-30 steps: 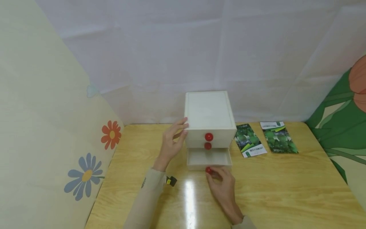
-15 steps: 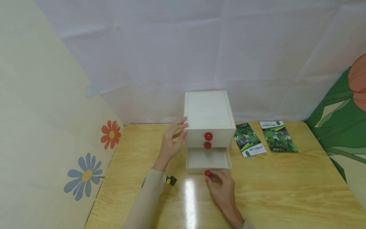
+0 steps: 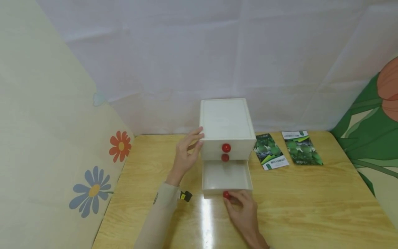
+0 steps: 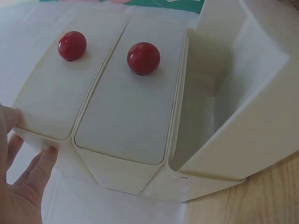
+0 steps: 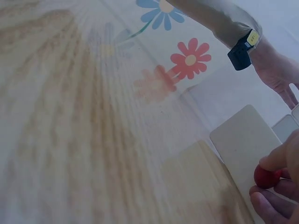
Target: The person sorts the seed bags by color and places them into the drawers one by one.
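Head view first: there's a white plastic three-drawer cabinet (image 3: 227, 119) standing on a yellow wood-grain worktop (image 3: 311, 207), and its bottom white drawer (image 3: 212, 193) sticks well out the front. The person's right hand (image 3: 244, 211) has its grip clamped on the small red ball-shaped knob (image 3: 226, 195) of that drawer, thumb and fingers pinching it; the right wrist camera shows the same pinch close up. Left hand (image 3: 185, 152) is up at the cabinet's front left corner, grip apart, fingers just resting against it and not curled round anything. From the left wrist camera, the white top drawer (image 4: 51, 93) and white middle drawer (image 4: 131, 107) both sit closed, each with its own red knob.

Off to the cabinet's right are two flat green printed packets, the nearer one (image 3: 271, 152) just beside it, the farther one (image 3: 302, 148) a bit apart from the first.

My read: the step in hand is working the bottom drawer by its knob while the left hand steadies the body. Next move imo calls for keeping that pinch snug, sliding the drawer straight and level, and not letting the cabinet twist
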`<state>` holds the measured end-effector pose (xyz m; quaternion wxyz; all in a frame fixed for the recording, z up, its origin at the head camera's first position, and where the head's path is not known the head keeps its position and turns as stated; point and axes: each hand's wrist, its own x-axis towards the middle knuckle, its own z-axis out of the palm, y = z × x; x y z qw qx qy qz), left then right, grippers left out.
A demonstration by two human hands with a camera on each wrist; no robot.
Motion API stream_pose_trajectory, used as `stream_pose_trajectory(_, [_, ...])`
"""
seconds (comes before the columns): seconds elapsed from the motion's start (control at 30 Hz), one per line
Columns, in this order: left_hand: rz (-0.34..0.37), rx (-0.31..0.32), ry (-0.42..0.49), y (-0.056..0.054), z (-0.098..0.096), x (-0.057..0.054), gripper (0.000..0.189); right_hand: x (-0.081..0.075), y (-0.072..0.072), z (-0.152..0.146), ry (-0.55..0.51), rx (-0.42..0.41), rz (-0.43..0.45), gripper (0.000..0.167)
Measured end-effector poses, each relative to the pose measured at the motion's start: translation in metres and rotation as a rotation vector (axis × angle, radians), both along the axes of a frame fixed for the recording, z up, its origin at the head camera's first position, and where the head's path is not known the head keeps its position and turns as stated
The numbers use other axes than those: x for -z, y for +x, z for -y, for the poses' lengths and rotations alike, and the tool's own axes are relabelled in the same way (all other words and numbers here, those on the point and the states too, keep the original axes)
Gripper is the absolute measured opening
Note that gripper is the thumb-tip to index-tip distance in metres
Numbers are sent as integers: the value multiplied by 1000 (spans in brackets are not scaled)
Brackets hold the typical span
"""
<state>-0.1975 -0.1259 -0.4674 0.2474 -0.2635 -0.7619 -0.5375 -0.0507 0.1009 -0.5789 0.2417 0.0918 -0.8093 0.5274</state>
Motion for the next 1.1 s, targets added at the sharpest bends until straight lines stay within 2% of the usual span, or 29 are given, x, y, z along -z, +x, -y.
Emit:
stream_pose_trajectory(0.3, [-16,7,11,-2,-1,0,24,-2,8,-6,99,33,-60,38])
stream_pose_trajectory(0.43, [-4,2,7,-2,0,-1,23,-3,11,-7,121,22,-88,38])
stream_pose_trajectory(0.63, [4,-3,-4,-3,0,-1,23,0,15,-8,135,-6,-128,36])
stream_pose_trajectory(0.9, [-13,4,-4,-2,0,1,23,2,26,-10,177,-11,-131,40])
stream_pose_trajectory(1.1, [-14,4,-1,-1,0,1,23,6,33,-10,146,-45,-161,42])
